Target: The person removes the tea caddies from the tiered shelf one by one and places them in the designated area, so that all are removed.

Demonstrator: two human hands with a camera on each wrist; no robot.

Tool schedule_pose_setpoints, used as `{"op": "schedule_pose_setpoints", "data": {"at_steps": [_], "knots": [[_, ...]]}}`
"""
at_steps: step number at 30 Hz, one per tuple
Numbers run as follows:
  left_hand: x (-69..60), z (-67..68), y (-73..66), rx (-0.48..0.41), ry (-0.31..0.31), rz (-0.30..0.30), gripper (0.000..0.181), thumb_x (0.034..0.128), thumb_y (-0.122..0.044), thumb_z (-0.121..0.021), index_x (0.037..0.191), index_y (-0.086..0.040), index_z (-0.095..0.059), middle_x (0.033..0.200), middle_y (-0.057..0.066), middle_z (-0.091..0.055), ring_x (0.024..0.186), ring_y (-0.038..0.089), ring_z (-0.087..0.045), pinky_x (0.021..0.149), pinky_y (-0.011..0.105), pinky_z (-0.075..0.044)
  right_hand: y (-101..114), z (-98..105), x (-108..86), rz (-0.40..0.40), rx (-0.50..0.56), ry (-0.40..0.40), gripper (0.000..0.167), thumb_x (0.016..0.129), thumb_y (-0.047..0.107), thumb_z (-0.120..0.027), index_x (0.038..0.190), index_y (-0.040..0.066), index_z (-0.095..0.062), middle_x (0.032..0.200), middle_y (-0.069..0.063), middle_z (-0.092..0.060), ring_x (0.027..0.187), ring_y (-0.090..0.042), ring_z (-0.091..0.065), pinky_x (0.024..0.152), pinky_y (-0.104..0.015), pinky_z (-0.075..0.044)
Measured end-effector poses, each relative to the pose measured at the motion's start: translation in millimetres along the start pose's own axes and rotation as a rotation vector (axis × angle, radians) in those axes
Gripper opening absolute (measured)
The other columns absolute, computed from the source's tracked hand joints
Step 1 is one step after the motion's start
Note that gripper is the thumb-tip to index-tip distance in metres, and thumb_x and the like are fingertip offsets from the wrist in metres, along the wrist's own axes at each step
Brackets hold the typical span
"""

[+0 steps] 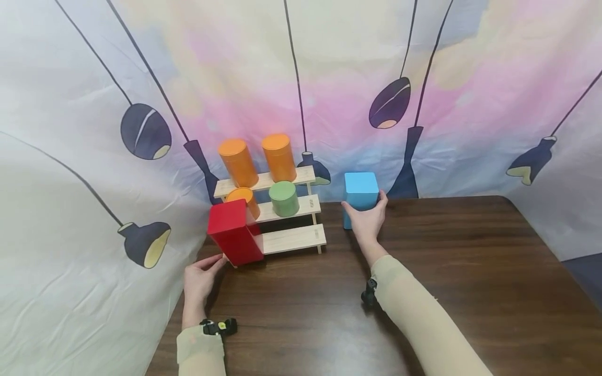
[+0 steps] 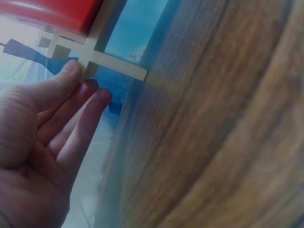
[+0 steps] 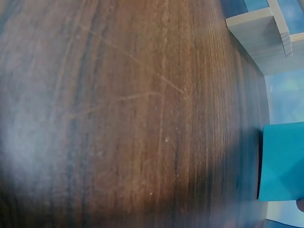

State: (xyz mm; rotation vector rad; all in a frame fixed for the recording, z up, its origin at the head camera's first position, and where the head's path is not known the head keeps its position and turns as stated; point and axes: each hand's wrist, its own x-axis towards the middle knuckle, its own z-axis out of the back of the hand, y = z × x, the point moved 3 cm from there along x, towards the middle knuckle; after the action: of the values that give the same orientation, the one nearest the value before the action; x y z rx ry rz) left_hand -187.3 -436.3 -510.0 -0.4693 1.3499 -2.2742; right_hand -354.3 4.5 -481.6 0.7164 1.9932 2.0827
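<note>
A wooden three-step rack [image 1: 293, 238] stands at the back left of the table. On its lowest step, at the left end, is a tall red box [image 1: 235, 232]. My left hand [image 1: 199, 279] pinches the rack's left edge between thumb and fingers, below the red box [image 2: 61, 14]; the left wrist view shows the fingertips at the wooden frame [image 2: 90, 52]. My right hand [image 1: 368, 222] grips a blue box [image 1: 361, 185] to the right of the rack, thumb and fingers on opposite sides. In the right wrist view the blue box [image 3: 282, 161] shows with only a fingertip at the edge.
Two orange canisters [image 1: 239, 164] stand on the top step. The middle step holds a green canister [image 1: 284, 199] and another orange canister [image 1: 243, 196], partly hidden by the red box. A patterned cloth [image 1: 348, 104] hangs behind the dark wooden table [image 1: 470, 271].
</note>
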Motion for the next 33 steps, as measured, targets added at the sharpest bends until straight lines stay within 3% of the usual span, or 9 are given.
{"op": "schedule_pose_setpoints", "data": {"at_steps": [8, 17, 25, 33], "knots": [[0.2, -2.0, 0.2, -0.006, 0.005, 0.004, 0.041, 0.0972, -0.033, -0.083, 0.126, -0.004, -0.079, 0.124, 0.020, -0.076, 0.122, 0.036, -0.064, 0.107, 0.053, -0.046, -4, 0, 4.4, 0.041, -0.067, -0.008, 0.108, 0.077, 0.031, -0.100, 0.160, 0.012, -0.033, 0.158, -0.015, -0.040, 0.147, -0.035, -0.041, 0.121, -0.058, -0.036], [-1.0, -1.4, 0.7, 0.006, -0.006, -0.004, 0.040, 0.0978, -0.032, -0.082, 0.126, -0.003, -0.079, 0.126, 0.022, -0.074, 0.124, 0.037, -0.062, 0.108, 0.054, -0.045, -10, -1, 2.3, 0.025, -0.107, 0.000, 0.110, 0.079, 0.041, -0.098, 0.162, 0.018, -0.029, 0.159, -0.014, -0.036, 0.147, -0.034, -0.039, 0.122, -0.055, -0.036], [-0.9, -1.5, 1.0, 0.010, -0.010, -0.010, 0.041, 0.0974, -0.033, -0.082, 0.126, -0.003, -0.079, 0.127, 0.022, -0.074, 0.125, 0.036, -0.062, 0.109, 0.055, -0.046, -10, -1, -2.4, 0.063, -0.137, -0.044, 0.109, 0.078, 0.037, -0.099, 0.162, 0.017, -0.032, 0.158, -0.013, -0.038, 0.147, -0.033, -0.036, 0.123, -0.055, -0.033], [-1.4, -1.5, 0.6, 0.003, -0.010, -0.013, 0.041, 0.0968, -0.033, -0.083, 0.125, -0.003, -0.079, 0.125, 0.021, -0.075, 0.122, 0.035, -0.063, 0.107, 0.053, -0.046, -11, 2, -3.8, 0.049, -0.165, -0.049, 0.109, 0.078, 0.044, -0.098, 0.161, 0.016, -0.033, 0.157, -0.013, -0.040, 0.145, -0.033, -0.037, 0.123, -0.054, -0.034]]}}
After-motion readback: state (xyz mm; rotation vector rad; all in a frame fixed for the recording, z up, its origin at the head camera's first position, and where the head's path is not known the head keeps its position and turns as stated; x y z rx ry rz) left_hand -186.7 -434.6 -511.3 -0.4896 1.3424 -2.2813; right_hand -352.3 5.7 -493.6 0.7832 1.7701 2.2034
